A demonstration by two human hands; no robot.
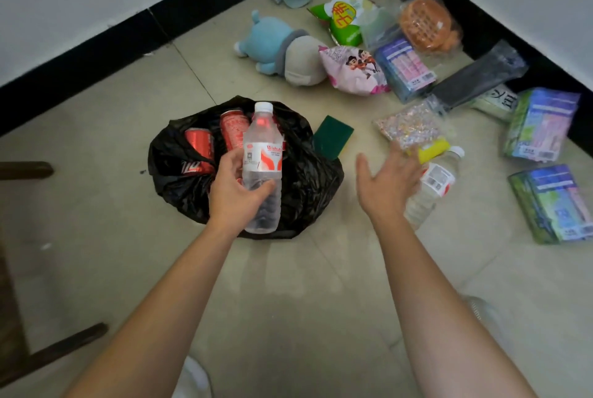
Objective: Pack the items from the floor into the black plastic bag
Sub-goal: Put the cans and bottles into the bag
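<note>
Black bag (pixel 308 186) lies open on the floor (pixel 288 285), red cans (pixel 200 145) inside. Left hand (pixel 231 195) grips a water bottle (pixel 261 157), upright over the bag. Right hand (pixel 385 182) is spread, fingers straight, over a second bottle (pixel 436 179) lying right of the bag; contact unclear.

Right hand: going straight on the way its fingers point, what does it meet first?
Most likely the lying water bottle, just beyond the open right hand. The yellow packet by the bottle's neck is close too; the hand's height above them is unclear.
</note>
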